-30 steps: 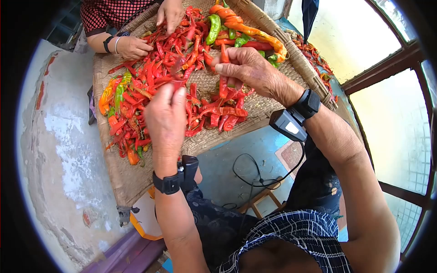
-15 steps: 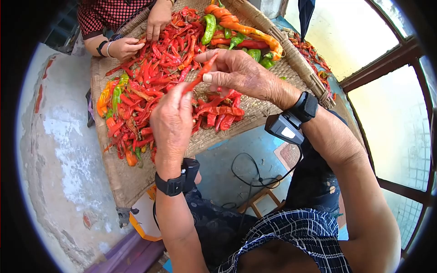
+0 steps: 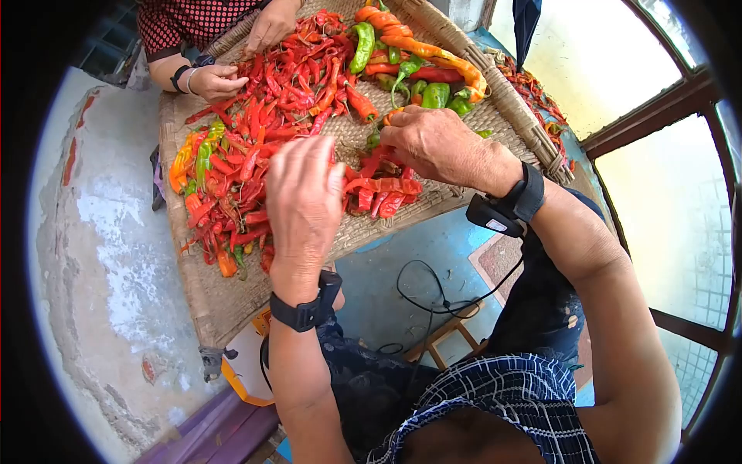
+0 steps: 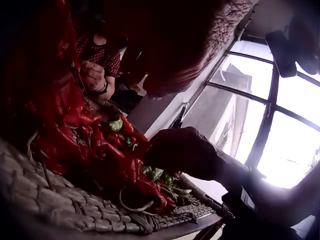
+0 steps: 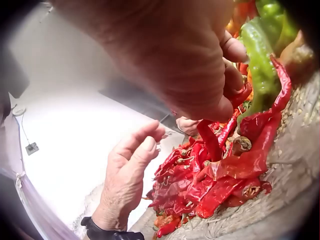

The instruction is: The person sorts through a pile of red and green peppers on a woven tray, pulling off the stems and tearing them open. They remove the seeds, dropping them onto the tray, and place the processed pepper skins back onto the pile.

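Observation:
Red chili peppers (image 3: pixel 267 127) cover much of a woven tray (image 3: pixel 216 309). Over the near part of the heap is my left hand (image 3: pixel 305 201), its fingers extended and slightly blurred; the right wrist view shows this left hand (image 5: pixel 127 172) holding nothing. My right hand (image 3: pixel 448 151) reaches down at the near right pile, fingers bent. In the right wrist view its fingertips are right by red chilies (image 5: pixel 240 165) and a long green pepper (image 5: pixel 262 70). I cannot tell whether these fingers grip one, as the palm hides their inner side.
Another person's hands (image 3: pixel 219 81) work at the far left of the heap. A twisted orange pepper (image 3: pixel 433 56) and green peppers (image 3: pixel 437 95) lie by the tray's right rim (image 3: pixel 522 112). Windows (image 3: pixel 665 209) stand at right; a black cable (image 3: pixel 444 301) lies on the floor.
Half a second ago both hands held one red chili between them. They have since parted: the left is without it, and the right has lowered toward the pile.

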`<state>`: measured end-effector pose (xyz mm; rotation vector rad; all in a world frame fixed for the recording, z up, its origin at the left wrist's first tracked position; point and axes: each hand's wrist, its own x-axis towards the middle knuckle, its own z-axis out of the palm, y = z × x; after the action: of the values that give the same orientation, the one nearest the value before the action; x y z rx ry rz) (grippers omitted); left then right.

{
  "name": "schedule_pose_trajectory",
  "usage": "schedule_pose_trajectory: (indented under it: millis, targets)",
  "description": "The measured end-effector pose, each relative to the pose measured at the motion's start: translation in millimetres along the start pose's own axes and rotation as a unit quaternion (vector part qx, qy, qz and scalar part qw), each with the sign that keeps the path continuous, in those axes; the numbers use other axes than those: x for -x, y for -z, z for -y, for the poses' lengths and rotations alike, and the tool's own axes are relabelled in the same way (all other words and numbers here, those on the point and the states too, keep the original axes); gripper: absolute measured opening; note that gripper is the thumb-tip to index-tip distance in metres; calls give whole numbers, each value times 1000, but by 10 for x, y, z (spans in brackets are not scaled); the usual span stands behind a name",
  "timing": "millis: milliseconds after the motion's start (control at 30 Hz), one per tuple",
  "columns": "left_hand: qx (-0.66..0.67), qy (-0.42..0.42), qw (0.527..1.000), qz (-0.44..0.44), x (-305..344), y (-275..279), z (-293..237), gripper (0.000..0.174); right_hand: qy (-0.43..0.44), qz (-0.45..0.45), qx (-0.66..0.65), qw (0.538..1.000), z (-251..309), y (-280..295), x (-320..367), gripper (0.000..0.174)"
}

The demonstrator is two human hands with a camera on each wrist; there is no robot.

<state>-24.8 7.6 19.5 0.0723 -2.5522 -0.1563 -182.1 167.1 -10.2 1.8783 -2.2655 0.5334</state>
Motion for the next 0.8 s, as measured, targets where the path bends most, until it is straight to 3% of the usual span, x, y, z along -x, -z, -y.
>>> schedule_pose_trajectory:
  millis: [167, 233, 300, 367, 433, 500, 567, 633, 667, 700, 800]
  targets:
    - [51, -8, 998, 47, 15, -217, -167, 28, 3, -48, -96, 994, 70, 63, -4, 17]
    - [102, 68, 990, 71, -22, -225, -157, 21, 59, -120, -165, 977, 43, 106, -36, 22]
    - [88, 64, 994, 33, -64, -175, -147, 15, 12, -140, -157, 978, 31, 151, -15, 23]
    - [69, 102, 992, -7, -84, -99, -85, 15, -21, -235, -146, 961, -49, 133, -38, 23]
    - [5, 150, 987, -51, -92, -10, 106, 20, -40, -216, -155, 963, -88, 140, 14, 20]
    - [-7, 247, 968, -50, -96, 197, 298, 25, -29, -53, -193, 979, -79, 102, 82, 19]
    - [-150, 184, 964, -120, -70, 306, 457, 31, -19, -20, -202, 979, -10, 8, 144, 21]
    - [-199, 188, 952, -134, 0, 306, 570, 34, -19, 103, -79, 991, 66, -15, 177, 23]
    - [-246, 191, 939, -148, 33, 294, 604, 38, -26, 103, -50, 993, 68, -82, 170, 23]
    - [-246, 193, 938, -148, 32, 293, 572, 38, -25, 104, -50, 993, 74, -74, 154, 23]
    - [-168, 83, 980, -71, 11, 176, 298, 39, -48, 112, -65, 990, 77, -56, 114, 21]
